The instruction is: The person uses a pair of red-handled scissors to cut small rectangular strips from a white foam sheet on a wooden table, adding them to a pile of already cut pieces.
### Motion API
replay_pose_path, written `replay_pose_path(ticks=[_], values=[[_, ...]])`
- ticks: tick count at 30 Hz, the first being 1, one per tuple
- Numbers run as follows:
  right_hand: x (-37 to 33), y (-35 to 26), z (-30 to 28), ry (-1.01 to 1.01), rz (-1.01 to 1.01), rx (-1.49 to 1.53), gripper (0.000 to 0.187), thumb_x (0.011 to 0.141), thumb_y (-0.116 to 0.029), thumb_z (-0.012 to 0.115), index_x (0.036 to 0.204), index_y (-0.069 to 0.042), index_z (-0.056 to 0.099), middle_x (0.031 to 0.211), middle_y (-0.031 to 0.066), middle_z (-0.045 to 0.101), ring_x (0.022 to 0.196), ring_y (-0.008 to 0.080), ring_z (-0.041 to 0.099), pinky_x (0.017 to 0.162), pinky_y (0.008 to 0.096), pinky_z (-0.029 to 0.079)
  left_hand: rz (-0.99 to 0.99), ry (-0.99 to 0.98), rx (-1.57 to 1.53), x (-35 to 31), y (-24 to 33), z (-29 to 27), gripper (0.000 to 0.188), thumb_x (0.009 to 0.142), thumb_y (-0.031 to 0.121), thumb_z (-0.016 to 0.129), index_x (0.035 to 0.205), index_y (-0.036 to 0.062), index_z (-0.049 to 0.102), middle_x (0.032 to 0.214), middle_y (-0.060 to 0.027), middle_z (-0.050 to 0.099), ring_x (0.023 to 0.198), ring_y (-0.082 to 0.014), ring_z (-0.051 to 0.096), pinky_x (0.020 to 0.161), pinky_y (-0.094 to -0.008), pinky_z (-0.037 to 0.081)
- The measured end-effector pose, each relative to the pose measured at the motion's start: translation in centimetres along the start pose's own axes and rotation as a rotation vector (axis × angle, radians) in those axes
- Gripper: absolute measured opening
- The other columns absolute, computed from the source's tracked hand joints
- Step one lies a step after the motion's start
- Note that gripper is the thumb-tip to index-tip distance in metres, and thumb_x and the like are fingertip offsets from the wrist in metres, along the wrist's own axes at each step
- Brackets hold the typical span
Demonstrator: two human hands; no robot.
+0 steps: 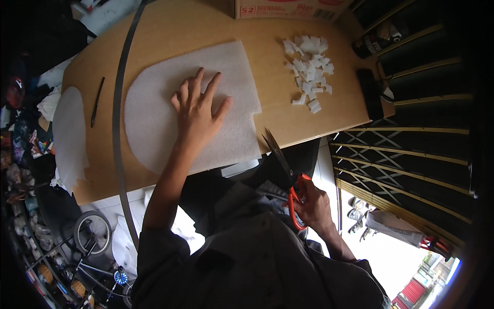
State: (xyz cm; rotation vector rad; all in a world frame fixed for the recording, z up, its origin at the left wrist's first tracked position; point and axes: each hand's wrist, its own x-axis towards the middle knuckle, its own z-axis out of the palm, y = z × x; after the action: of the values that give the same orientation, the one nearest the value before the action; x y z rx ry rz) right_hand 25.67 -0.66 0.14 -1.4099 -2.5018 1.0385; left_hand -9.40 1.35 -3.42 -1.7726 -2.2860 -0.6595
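Observation:
My left hand (198,105) lies on a white foam sheet (154,123) with its fingers spread. The sheet has a rounded left end, and a small notch shows in its right edge. In my right hand (313,205) is a pair of scissors (292,193) with red handles and dark blades. The blades are slightly apart and point up toward the table's front edge, just beside the sheet's lower right corner. A heap of small white foam scraps (310,69) lies on the cardboard table top (272,92) to the right of the sheet.
A black pen (97,102) and another white sheet (71,134) lie at the left. A dark strap (119,103) crosses the view. At the back stands a cardboard box (288,9). Dark objects (369,94) sit at the right end, near a folding metal gate (406,149).

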Motion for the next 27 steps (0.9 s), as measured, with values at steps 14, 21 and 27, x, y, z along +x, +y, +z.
replay_pose_path(ticks=[14,21,27], values=[[0.6,0.6,-2.2,0.149,-0.084,-0.423,0.067,0.069,-0.043,0.087,0.121,-0.008,0.061,0.079,0.0067,0.065,0.063,0.0215,0.066,0.047,0.0345,0.049,-0.014,0.019,0.042,-0.4,-1.3,0.5,0.053,0.093,0.049,0.062,0.138,0.0187,0.059,0.149,-0.0142,0.046,0.131,-0.0335,0.041,0.104,-0.0509,0.027],[1.6,2.8,-2.9,0.14,-0.208,-0.521,0.065,0.078,-0.04,0.081,0.127,-0.005,0.058,0.084,0.0087,0.064,0.064,0.0248,0.067,0.048,0.0354,0.051,-0.016,0.027,0.044,-0.9,-2.5,0.3,0.053,0.092,0.048,0.064,0.137,0.0204,0.059,0.149,-0.0128,0.047,0.132,-0.0339,0.04,0.104,-0.0523,0.026],[2.5,4.5,-3.5,0.097,-0.272,-0.556,0.059,0.076,-0.029,0.084,0.126,-0.006,0.063,0.085,0.0098,0.068,0.062,0.0235,0.069,0.05,0.0341,0.053,-0.012,0.038,0.047,-0.9,-2.8,0.4,0.051,0.092,0.047,0.064,0.136,0.0214,0.061,0.148,-0.0127,0.048,0.133,-0.0341,0.04,0.105,-0.0529,0.025]])
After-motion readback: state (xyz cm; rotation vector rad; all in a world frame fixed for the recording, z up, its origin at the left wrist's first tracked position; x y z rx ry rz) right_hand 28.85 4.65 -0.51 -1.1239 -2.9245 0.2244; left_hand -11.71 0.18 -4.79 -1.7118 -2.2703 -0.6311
